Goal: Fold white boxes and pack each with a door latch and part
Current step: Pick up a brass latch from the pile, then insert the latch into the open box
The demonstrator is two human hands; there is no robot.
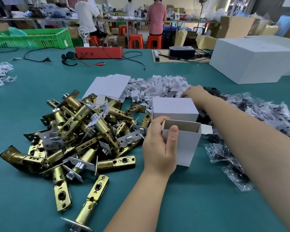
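The left hand grasps the open white box; behind the box, the right hand reaches into white card pieces, its grip unclear.

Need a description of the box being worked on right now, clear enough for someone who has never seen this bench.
Start at the heap of brass door latches on the green table; just to its right the left hand grips a small white box. It stands upright with its top open and its brown inside showing, unlike the closed white box directly behind it.
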